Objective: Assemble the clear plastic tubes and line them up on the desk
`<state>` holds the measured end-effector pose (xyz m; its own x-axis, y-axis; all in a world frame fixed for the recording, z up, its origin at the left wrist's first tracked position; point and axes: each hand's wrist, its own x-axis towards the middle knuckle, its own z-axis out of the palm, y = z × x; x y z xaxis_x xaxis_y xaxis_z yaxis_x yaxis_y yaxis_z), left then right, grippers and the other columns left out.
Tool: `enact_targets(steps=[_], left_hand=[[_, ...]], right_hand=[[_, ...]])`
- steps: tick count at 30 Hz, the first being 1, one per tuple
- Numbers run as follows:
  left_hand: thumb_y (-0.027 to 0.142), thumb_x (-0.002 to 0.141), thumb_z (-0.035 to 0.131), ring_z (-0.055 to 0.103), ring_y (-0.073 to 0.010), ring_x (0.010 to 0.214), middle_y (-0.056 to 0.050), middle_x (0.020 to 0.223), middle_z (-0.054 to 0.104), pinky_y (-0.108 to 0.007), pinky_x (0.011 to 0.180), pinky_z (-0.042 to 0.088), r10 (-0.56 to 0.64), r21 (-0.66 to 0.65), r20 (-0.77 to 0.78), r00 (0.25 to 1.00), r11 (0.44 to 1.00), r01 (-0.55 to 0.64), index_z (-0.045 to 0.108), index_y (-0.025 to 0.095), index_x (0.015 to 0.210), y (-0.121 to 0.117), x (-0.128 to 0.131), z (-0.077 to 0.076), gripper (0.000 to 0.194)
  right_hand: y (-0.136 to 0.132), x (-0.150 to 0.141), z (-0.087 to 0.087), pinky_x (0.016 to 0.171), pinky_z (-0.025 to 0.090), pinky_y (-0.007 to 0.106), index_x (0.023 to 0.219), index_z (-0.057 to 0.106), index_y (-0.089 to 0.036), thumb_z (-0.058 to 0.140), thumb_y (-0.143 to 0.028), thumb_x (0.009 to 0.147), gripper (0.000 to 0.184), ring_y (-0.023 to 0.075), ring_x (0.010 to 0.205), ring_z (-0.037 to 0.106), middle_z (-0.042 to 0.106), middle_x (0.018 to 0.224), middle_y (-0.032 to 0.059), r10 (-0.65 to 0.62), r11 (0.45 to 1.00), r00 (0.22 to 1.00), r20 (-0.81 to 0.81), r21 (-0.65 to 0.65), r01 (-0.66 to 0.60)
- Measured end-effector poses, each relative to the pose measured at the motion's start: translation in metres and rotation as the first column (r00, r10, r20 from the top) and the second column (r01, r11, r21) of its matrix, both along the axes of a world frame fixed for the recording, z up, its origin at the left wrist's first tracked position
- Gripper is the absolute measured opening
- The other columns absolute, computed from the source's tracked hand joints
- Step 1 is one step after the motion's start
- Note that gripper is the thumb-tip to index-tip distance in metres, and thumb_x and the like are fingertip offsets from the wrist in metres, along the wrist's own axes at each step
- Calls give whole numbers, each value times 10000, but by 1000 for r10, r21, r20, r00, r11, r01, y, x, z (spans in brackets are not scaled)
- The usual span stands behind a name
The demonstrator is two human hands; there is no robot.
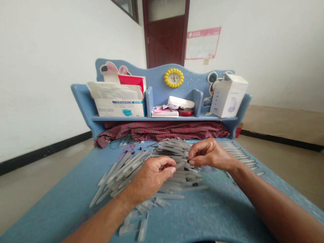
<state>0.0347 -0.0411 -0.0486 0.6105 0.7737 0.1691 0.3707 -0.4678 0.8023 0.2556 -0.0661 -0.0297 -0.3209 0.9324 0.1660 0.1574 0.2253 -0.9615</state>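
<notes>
Frosted grey plastic sticks (121, 175) lie heaped across the blue tabletop (58, 206), and your left hand (152, 179) has its grip closed on one slim stick (180, 165) poking out past the thumb, right above the pile. Your right hand (210, 154) is pinched shut just beside it, though whatever's in those fingertips (191, 158) is too small to tell. They look light, stiff and kinda slick, so pinch mid-shaft, not too hard.
</notes>
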Motion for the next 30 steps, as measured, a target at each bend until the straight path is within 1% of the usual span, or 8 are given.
enact_targets(steps=[10, 17, 20, 22, 26, 30], left_hand=[[281, 792, 517, 528, -109, 611, 24, 667, 595, -206, 579, 420, -12, 0, -39, 999, 1000, 12, 653, 167, 860, -2, 1, 0, 190], [272, 789, 500, 536, -115, 620, 28, 658, 584, -212, 582, 412, -25, -5, -75, 997, 1000, 25, 657, 178, 833, -5, 1, 6, 189], [272, 779, 505, 531, -118, 612, 28, 642, 579, -215, 571, 410, -21, -31, -72, 997, 999, 19, 663, 181, 818, -7, 1, 7, 187], [272, 763, 518, 525, -117, 595, 26, 629, 580, -214, 557, 409, -17, -75, -57, 998, 997, 13, 660, 177, 793, -7, 1, 8, 173], [262, 746, 524, 520, -107, 566, 15, 665, 613, -207, 521, 397, -40, -166, -16, 999, 986, 37, 641, 171, 782, -7, 1, 9, 152], [246, 752, 510, 497, -103, 548, 34, 584, 552, -209, 523, 371, -55, -121, -82, 995, 992, 45, 655, 165, 746, -9, 1, 13, 166]], right_hand=[[0, -2, -2, 426, 348, 174, 667, 676, -98, 738, -205, 640, 126, 58, 437, 467, 582, 496, -12, 17, 1000, 999, 48, -23, -16], [0, -5, -4, 428, 344, 166, 662, 675, -107, 724, -198, 645, 104, 55, 447, 467, 575, 498, -20, 19, 1000, 995, 97, -17, -17], [0, -5, -6, 421, 340, 163, 662, 672, -111, 716, -195, 656, 95, 52, 445, 461, 569, 497, -24, 28, 1000, 993, 118, 5, -29], [0, -5, -7, 416, 340, 163, 661, 666, -112, 713, -190, 659, 91, 50, 437, 457, 564, 494, -27, 36, 999, 992, 119, 10, -38], [-1, -7, -7, 411, 363, 162, 675, 645, -117, 723, -193, 650, 112, 53, 427, 480, 575, 493, -32, 66, 997, 996, 64, -32, -64], [-1, -8, -8, 401, 378, 155, 677, 641, -112, 702, -158, 656, 79, 50, 412, 488, 576, 489, -35, 104, 993, 990, 95, -70, -97]])
